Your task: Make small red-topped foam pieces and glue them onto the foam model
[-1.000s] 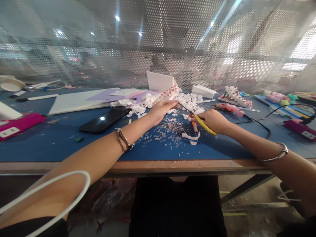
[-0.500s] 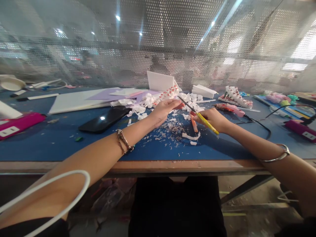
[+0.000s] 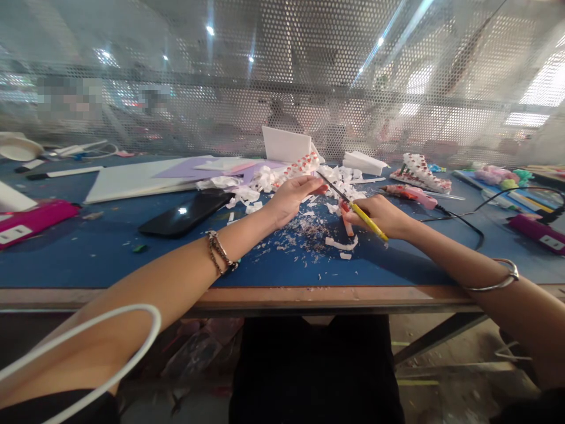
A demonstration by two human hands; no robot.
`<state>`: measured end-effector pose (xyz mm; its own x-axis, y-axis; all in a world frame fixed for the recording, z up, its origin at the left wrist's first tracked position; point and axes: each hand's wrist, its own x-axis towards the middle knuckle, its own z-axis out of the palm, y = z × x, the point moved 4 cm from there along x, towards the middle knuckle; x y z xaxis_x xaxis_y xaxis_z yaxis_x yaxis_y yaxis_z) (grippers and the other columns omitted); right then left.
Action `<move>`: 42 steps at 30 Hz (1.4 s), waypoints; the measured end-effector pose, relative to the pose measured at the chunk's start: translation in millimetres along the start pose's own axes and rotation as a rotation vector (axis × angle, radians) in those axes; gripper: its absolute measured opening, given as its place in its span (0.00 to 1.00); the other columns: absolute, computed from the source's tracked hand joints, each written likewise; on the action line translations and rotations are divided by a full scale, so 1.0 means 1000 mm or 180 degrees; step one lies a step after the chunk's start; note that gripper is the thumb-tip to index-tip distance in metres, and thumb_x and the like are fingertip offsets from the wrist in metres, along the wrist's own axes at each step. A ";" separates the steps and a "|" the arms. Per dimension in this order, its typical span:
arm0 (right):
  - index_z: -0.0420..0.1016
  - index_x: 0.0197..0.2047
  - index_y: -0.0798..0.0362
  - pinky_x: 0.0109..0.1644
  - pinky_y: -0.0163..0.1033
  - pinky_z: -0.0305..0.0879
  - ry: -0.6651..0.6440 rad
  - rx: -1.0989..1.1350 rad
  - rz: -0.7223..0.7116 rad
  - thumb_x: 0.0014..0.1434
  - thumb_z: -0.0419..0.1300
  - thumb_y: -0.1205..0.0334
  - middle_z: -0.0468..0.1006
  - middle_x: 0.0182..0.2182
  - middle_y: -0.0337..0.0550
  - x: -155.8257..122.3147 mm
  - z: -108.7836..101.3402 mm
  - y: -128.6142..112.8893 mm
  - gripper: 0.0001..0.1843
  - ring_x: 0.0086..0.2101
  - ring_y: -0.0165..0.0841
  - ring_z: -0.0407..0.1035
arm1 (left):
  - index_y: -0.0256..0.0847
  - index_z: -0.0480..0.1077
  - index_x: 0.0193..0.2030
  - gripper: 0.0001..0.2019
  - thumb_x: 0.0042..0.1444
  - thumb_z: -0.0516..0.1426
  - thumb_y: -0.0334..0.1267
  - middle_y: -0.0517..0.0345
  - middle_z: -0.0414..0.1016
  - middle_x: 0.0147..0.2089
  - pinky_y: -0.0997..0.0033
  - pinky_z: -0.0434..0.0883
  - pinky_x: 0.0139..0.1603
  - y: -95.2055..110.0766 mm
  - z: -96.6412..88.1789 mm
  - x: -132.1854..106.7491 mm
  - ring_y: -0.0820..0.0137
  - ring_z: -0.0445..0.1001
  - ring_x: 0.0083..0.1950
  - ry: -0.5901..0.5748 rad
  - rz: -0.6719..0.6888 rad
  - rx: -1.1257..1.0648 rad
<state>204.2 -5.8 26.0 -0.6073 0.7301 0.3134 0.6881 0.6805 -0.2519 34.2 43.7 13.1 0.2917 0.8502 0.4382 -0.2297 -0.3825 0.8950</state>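
Observation:
My right hand (image 3: 379, 216) is closed round yellow-handled scissors (image 3: 353, 207), whose dark blades point up and left toward my left hand. My left hand (image 3: 292, 196) pinches a small pink-red piece (image 3: 321, 189) at its fingertips, right beside the blades. Both hands hover over a scatter of fine pink and white shavings (image 3: 304, 232) on the blue table (image 3: 110, 253). A pile of white and red cut strips (image 3: 300, 172) lies just behind the hands.
A black phone (image 3: 188, 213) lies left of my left hand. White and purple sheets (image 3: 145, 176) rest behind it. Magenta boxes (image 3: 30, 218) sit far left and far right. A pink tool (image 3: 408, 193) with a black cable (image 3: 463, 221) lies right. Perforated screen (image 3: 282, 76) backs the table.
My right hand lifted and swung the scissors from lying low over the table to pointing up-left at the piece in my left hand. The left hand stayed nearly in place.

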 end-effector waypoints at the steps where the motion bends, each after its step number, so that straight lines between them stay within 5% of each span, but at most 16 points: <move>1: 0.70 0.27 0.57 0.28 0.30 0.49 -0.0049 0.0023 0.0006 0.57 0.47 0.46 0.67 0.18 0.35 -0.001 0.000 -0.001 0.23 0.20 0.23 0.56 | 0.39 0.74 0.29 0.07 0.46 0.60 0.40 0.58 0.74 0.33 0.68 0.60 0.54 0.000 0.000 0.000 0.72 0.70 0.39 -0.0019 0.0009 -0.0007; 7: 0.69 0.33 0.57 0.33 0.31 0.54 -0.0291 0.0195 -0.0047 0.57 0.50 0.48 0.75 0.27 0.41 -0.003 0.001 -0.001 0.19 0.26 0.26 0.64 | 0.40 0.74 0.28 0.08 0.44 0.61 0.43 0.60 0.74 0.30 0.69 0.60 0.53 -0.002 0.000 0.000 0.73 0.70 0.37 -0.0095 -0.0031 0.0199; 13: 0.71 0.30 0.57 0.33 0.31 0.52 -0.0245 0.0032 0.0007 0.58 0.46 0.45 0.74 0.25 0.40 -0.002 0.001 -0.002 0.24 0.26 0.26 0.64 | 0.40 0.74 0.28 0.10 0.43 0.62 0.44 0.60 0.74 0.30 0.70 0.61 0.50 -0.002 0.000 0.000 0.74 0.69 0.36 -0.0137 -0.0067 0.0281; 24: 0.71 0.18 0.55 0.24 0.33 0.41 0.0325 -0.0879 0.0410 0.56 0.44 0.39 0.60 0.14 0.37 0.001 -0.002 0.005 0.32 0.17 0.23 0.46 | 0.40 0.74 0.29 0.10 0.44 0.62 0.44 0.59 0.73 0.30 0.68 0.62 0.48 -0.006 0.002 -0.001 0.73 0.70 0.36 -0.0201 -0.0118 0.0207; 37: 0.74 0.20 0.56 0.26 0.33 0.45 0.0179 -0.0846 0.0287 0.58 0.43 0.42 0.64 0.14 0.39 0.004 0.004 0.012 0.32 0.18 0.24 0.54 | 0.39 0.74 0.28 0.09 0.45 0.61 0.43 0.59 0.74 0.31 0.70 0.64 0.48 -0.008 0.003 -0.002 0.73 0.71 0.37 -0.0159 -0.0260 0.0106; 42: 0.71 0.22 0.56 0.25 0.33 0.45 0.0378 -0.1173 0.0659 0.58 0.41 0.43 0.67 0.16 0.42 0.005 -0.007 0.032 0.31 0.19 0.26 0.57 | 0.38 0.73 0.29 0.11 0.46 0.59 0.44 0.56 0.74 0.31 0.69 0.64 0.45 -0.004 0.005 -0.005 0.72 0.71 0.33 -0.0206 -0.0215 0.0694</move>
<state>226.6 19.2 26.2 -0.4067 0.8218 0.3992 0.8992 0.4372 0.0162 38.2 39.3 7.2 0.3602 0.8543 0.3748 -0.0036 -0.4005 0.9163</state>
